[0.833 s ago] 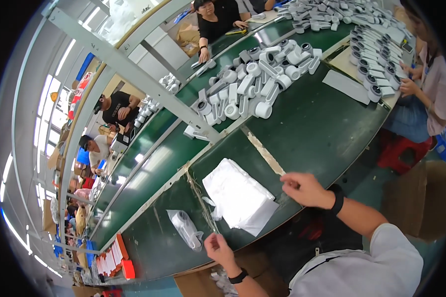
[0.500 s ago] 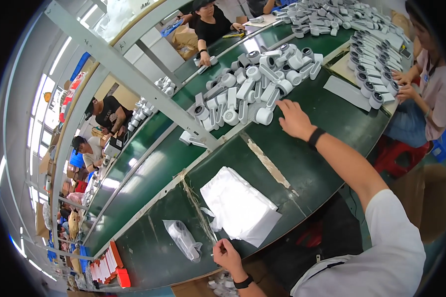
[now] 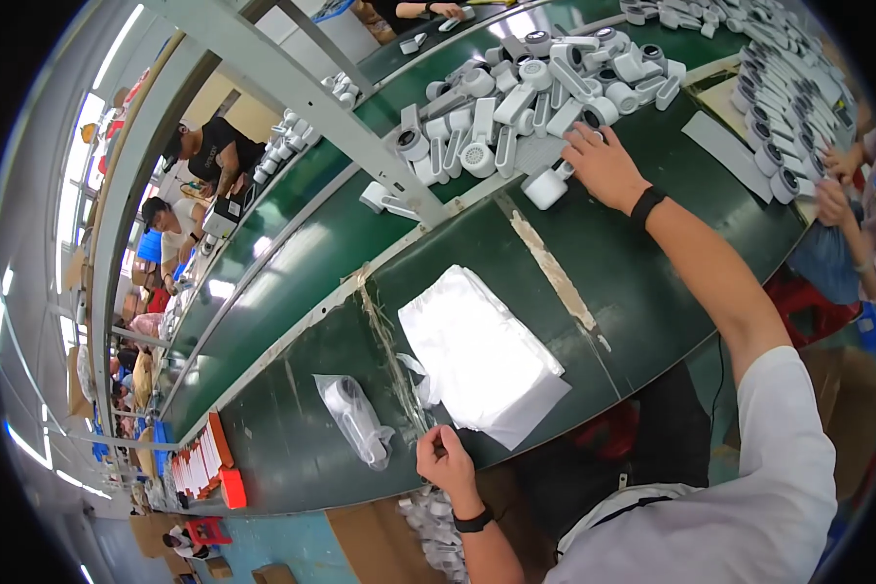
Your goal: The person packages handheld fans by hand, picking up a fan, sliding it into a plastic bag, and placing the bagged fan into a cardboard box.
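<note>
a bagged fan [image 3: 357, 420] lay at eight o'clock. the left hand [image 3: 445, 459] pinched what seemed a bag edge by the bag stack [image 3: 481, 356]. at one o'clock, the right hand [image 3: 605, 165] gripped a white fan [image 3: 548, 185].

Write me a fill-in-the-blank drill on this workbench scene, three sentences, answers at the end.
1. The right hand reaches into the pile of white handheld fans and touches one at its near ____.
2. The stack of clear plastic bags lies on the ____ conveyor belt, between the two hands.
3. One fan already sealed in a bag lies to the ____ of the left hand.

Missing words: edge; green; left
</note>
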A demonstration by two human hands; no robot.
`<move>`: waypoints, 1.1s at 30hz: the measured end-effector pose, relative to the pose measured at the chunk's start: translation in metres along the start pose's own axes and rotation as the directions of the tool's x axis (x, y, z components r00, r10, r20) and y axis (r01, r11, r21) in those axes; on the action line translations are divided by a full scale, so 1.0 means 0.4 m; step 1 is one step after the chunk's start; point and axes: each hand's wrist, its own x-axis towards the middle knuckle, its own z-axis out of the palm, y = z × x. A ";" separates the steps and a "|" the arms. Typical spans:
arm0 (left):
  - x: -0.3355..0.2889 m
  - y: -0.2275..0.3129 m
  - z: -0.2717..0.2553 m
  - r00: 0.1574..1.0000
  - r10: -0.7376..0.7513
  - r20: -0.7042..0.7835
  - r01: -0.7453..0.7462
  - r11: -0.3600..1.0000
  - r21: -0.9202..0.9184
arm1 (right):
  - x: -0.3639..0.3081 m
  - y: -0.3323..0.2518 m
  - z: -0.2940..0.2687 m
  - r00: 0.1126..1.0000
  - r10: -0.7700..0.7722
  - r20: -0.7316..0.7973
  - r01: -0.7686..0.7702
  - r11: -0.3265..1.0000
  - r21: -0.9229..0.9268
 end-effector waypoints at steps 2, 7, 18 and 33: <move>0.000 0.000 -0.008 0.999 -0.034 0.006 0.034 0.999 -0.017 | -0.027 -0.034 -0.070 0.986 -0.104 -0.129 0.111 0.993 0.047; -0.018 0.064 -0.005 0.993 0.091 0.070 -0.088 0.995 -0.052 | -0.178 -0.116 -0.257 0.985 0.162 0.062 -0.160 0.717 0.679; -0.061 0.183 0.108 0.648 0.487 0.586 -0.695 0.693 0.192 | -0.538 -0.318 -0.339 0.856 0.227 0.465 -0.468 -0.046 0.883; -0.037 0.190 0.110 0.682 0.532 0.502 -0.686 0.703 0.186 | -0.570 -0.365 -0.357 0.855 0.191 0.481 -0.478 -0.067 0.876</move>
